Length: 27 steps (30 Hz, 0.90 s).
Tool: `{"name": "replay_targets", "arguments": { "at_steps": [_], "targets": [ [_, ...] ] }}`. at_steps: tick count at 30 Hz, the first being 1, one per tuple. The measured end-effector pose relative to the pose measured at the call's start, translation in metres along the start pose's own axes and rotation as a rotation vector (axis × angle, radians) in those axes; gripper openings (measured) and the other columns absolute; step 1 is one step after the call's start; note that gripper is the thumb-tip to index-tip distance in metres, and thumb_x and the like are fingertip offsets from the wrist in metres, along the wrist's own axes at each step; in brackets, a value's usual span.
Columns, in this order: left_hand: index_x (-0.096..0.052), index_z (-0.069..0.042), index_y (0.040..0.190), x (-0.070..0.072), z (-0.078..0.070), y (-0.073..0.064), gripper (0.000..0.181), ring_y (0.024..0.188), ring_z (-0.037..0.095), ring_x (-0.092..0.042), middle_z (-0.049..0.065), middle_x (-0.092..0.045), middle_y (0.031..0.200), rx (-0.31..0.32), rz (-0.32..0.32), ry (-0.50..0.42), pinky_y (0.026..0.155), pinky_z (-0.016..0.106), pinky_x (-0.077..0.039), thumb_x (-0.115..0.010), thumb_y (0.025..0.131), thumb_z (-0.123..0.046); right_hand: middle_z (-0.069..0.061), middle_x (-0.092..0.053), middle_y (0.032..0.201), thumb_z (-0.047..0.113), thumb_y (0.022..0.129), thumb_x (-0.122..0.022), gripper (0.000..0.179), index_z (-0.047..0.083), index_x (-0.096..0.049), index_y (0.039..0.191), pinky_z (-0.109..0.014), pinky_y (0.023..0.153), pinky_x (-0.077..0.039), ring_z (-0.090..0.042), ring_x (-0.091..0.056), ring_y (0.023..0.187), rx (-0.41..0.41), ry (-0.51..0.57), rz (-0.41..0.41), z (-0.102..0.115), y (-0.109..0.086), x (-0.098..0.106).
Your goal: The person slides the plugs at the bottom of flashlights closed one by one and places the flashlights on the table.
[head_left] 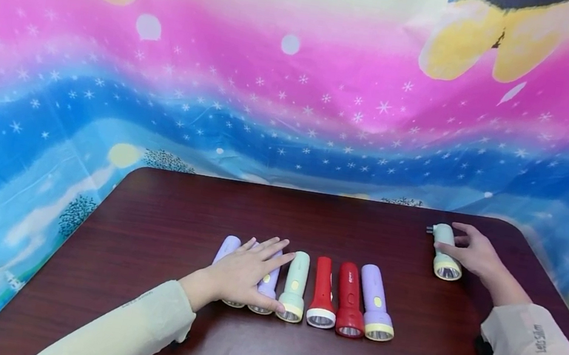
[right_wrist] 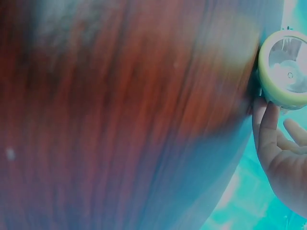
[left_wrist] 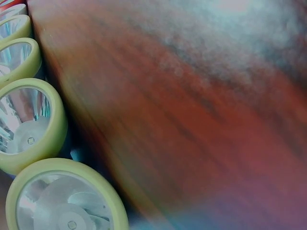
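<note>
My left hand (head_left: 248, 271) lies with fingers spread over two purple flashlights (head_left: 227, 246) at the left of a row. Its thumb and a fingertip reach the edge of a mint-green flashlight (head_left: 297, 277) beside them. At the far right my right hand (head_left: 480, 253) holds another mint-green flashlight (head_left: 443, 237) between thumb and fingers, its lens toward me and two plug prongs sticking out at the back. The right wrist view shows this flashlight's yellow rim (right_wrist: 264, 72) above the fingers. Yellow-rimmed lenses (left_wrist: 60, 120) line the left wrist view; the left hand is out of that view.
Further right in the row lie a red flashlight with a white head (head_left: 325, 288), an all-red one (head_left: 351, 298) and a purple one (head_left: 377, 296). They rest on a dark wooden table (head_left: 236, 354) with rounded far corners. A colourful printed cloth (head_left: 295, 105) hangs behind and around it.
</note>
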<state>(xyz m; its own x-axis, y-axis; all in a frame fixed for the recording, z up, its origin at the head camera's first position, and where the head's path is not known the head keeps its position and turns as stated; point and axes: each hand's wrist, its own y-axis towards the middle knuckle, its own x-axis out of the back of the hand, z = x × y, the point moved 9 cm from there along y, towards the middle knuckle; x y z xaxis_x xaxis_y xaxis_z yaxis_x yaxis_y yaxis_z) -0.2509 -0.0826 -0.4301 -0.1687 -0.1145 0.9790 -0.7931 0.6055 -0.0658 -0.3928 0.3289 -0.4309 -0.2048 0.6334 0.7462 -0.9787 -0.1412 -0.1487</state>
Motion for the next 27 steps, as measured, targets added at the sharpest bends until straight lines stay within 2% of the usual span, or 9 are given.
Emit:
{"name": "replay_targets", "arguments": {
  "at_steps": [5, 9, 14, 20, 27],
  "targets": [
    [-0.023, -0.03, 0.159, -0.001, 0.001, 0.0, 0.099, 0.155, 0.023, -0.017, 0.003, -0.018, 0.167, 0.005, 0.003, -0.001, 0.121, 0.058, -0.022, -0.053, 0.08, -0.082, -0.045, -0.033, 0.14, 0.04, 0.098, -0.061, 0.091, -0.01, -0.009, 0.154, -0.061, 0.091, -0.048, -0.057, -0.044, 0.12, 0.01, -0.008, 0.027, 0.003, 0.002, -0.004],
    [-0.023, -0.03, 0.159, -0.001, 0.001, 0.0, 0.099, 0.155, 0.023, -0.017, 0.003, -0.019, 0.167, 0.006, 0.003, -0.001, 0.121, 0.058, -0.022, -0.053, 0.08, -0.081, -0.044, -0.036, 0.138, 0.03, 0.098, -0.061, 0.087, -0.008, -0.009, 0.155, -0.051, 0.082, -0.053, -0.055, -0.049, 0.116, 0.033, 0.001, 0.059, 0.007, 0.001, -0.007],
    [-0.023, -0.031, 0.159, -0.001, 0.001, 0.0, 0.099, 0.155, 0.023, -0.017, 0.002, -0.019, 0.167, 0.01, 0.005, -0.004, 0.121, 0.057, -0.021, -0.053, 0.08, -0.081, -0.044, -0.035, 0.139, 0.024, 0.099, -0.058, 0.082, -0.005, -0.006, 0.156, -0.041, 0.077, -0.053, -0.052, -0.052, 0.112, 0.045, 0.027, 0.091, 0.01, -0.002, -0.01],
    [-0.023, -0.031, 0.159, 0.0, 0.0, 0.0, 0.099, 0.155, 0.023, -0.017, 0.002, -0.019, 0.167, 0.009, 0.003, -0.007, 0.121, 0.057, -0.021, -0.054, 0.08, -0.081, -0.044, -0.032, 0.141, 0.021, 0.1, -0.057, 0.081, -0.004, -0.005, 0.157, -0.041, 0.077, -0.053, -0.053, -0.051, 0.114, 0.041, 0.041, 0.09, 0.012, -0.007, -0.011],
    [-0.024, -0.029, 0.159, -0.001, -0.001, -0.001, 0.098, 0.155, 0.024, -0.019, 0.004, -0.02, 0.167, -0.004, -0.008, -0.005, 0.12, 0.059, -0.023, -0.055, 0.08, -0.08, -0.044, -0.03, 0.143, 0.023, 0.1, -0.057, 0.082, -0.004, -0.004, 0.157, -0.046, 0.08, -0.053, -0.056, -0.048, 0.118, 0.043, 0.04, 0.078, 0.015, -0.014, -0.009]
  ]
}}
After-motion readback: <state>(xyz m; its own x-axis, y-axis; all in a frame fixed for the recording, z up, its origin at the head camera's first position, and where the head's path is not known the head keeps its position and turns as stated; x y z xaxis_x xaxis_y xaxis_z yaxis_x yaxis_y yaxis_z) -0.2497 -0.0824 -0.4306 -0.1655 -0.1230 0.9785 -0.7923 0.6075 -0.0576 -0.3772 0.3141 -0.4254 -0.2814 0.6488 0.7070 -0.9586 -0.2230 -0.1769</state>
